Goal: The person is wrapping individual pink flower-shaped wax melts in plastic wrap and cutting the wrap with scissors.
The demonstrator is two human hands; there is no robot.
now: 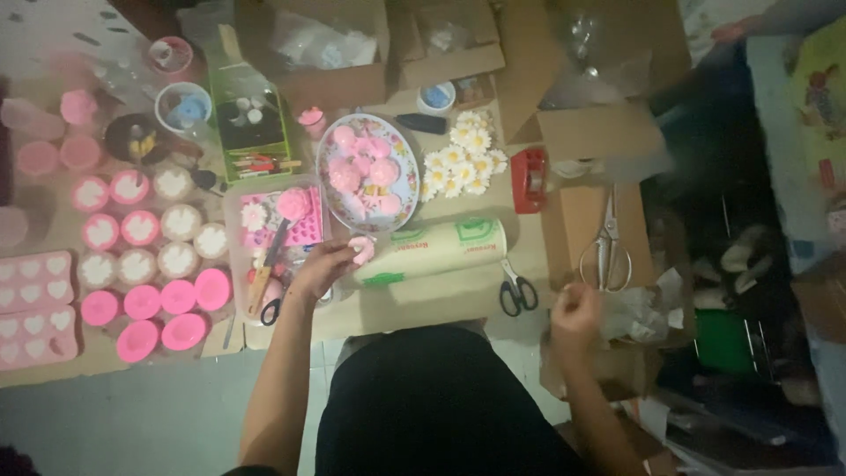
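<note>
The small pink moulded piece (361, 249) sits pinched in the fingers of the left hand (324, 269), held just below the near rim of the patterned plate (401, 189) and touching the end of the wrap roll (436, 249); its shape is too blurred to make out. The plate carries more pink pieces of the same kind. The right hand (575, 308) is well apart, over the right side of the cardboard sheet (423, 304) that covers the floor, its grip curled together on a crumpled clear plastic bag (639, 310); how much of the bag lies inside the fist is hidden. Just beyond that hand lie large metal scissors (605, 247), and between the two hands small black-handled scissors (517, 289). Left of the left hand, a clear tray (236, 220) holds a pink mould and tools, partly covered by the wrist. Along the sheet's left edge stand rows of pink round moulds (141, 256), some filled white; the heart mould (35, 304) is cut off by the frame.
</note>
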